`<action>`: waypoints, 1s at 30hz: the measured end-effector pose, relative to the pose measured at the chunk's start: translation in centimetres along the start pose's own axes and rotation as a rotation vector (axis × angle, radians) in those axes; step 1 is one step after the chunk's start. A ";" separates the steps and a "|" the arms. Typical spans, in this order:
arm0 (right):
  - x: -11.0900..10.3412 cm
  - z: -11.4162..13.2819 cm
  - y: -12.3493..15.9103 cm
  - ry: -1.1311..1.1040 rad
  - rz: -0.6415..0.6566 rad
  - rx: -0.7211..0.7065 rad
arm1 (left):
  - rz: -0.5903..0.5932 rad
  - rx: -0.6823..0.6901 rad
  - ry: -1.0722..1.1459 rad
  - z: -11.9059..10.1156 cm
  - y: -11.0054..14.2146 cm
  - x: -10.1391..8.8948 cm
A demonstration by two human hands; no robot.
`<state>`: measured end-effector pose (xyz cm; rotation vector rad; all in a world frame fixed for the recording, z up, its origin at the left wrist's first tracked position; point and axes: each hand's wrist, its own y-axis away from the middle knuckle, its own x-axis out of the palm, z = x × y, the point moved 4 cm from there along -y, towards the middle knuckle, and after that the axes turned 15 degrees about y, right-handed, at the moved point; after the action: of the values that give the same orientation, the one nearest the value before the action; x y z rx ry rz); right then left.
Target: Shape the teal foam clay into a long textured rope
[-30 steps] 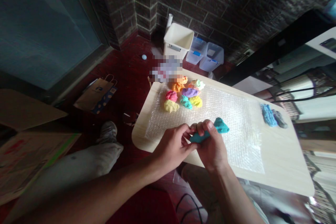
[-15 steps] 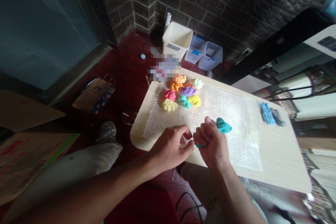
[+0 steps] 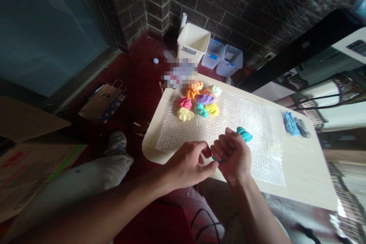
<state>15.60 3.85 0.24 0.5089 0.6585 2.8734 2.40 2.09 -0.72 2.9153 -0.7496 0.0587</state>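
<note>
My right hand (image 3: 235, 154) is wrapped round a teal lump of modelling clay (image 3: 244, 134). The clay sticks out past the thumb side, and a small bit shows below the curled fingers. Close against it, my left hand (image 3: 194, 162) is half curled, with a gap between thumb and index finger. Its fingertips are at the lower end of the teal clay; whether they press on it is hard to see. Both hands are above the near edge of the table (image 3: 310, 167), over a sheet of bubble wrap (image 3: 237, 112).
Several coloured clay lumps, among them a purple one (image 3: 205, 99) and a pale yellow one (image 3: 185, 114), lie on the wrap's far left. Blue clay (image 3: 291, 124) and grey clay (image 3: 303, 127) lie at right. Bins (image 3: 193, 40) stand behind; a paper bag (image 3: 100, 101) is on the floor.
My left thumb has shifted right, under the right hand's fingers. The right hand has turned slightly, so less of the teal clay shows past its thumb.
</note>
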 end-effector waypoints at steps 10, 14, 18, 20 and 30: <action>0.3 -0.4 0.3 -0.008 0.039 0.006 | -0.006 0.087 -0.054 0.5 -0.1 0.5; -0.1 -0.6 0.2 0.020 -0.013 0.030 | 0.020 0.072 -0.073 0.4 0.1 0.7; 0.1 -0.5 0.0 0.007 0.000 -0.016 | -0.002 0.081 -0.050 0.3 0.1 0.4; 0.5 -0.5 0.0 0.011 0.038 -0.030 | -0.024 0.098 -0.037 0.2 -0.1 0.2; 0.1 -0.7 0.0 0.037 -0.056 -0.012 | 0.079 0.126 -0.269 0.3 0.4 1.0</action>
<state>15.22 3.61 -0.35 0.4299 0.6494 2.8386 3.04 1.25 -0.92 3.0490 -0.9318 -0.2950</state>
